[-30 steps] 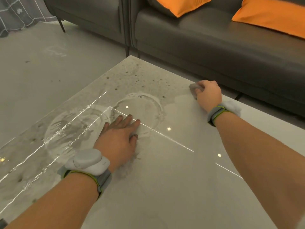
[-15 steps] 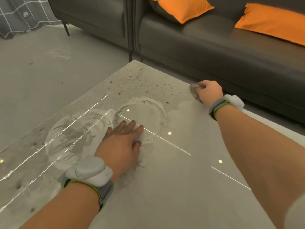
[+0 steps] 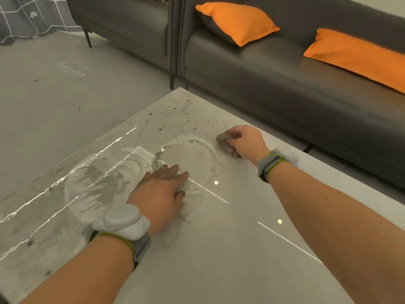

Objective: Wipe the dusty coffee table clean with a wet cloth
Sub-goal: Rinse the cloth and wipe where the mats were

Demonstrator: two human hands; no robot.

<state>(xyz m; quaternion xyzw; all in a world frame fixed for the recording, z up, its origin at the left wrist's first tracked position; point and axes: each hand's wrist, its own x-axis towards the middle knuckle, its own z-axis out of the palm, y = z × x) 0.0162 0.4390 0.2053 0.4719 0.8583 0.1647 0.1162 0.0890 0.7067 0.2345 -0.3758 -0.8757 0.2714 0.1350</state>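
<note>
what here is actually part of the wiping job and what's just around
Part of the job: coffee table, dusty at its far corner; grey cloth gripped by right hand; left hand flat on the top.

Just around: sofa, orange cushions.

Coffee table: pale glossy top, near part clean, far corner dusty w/ ring marks, wet streaks. Cloth: grey, bunched in your right hand, near far edge.
</note>
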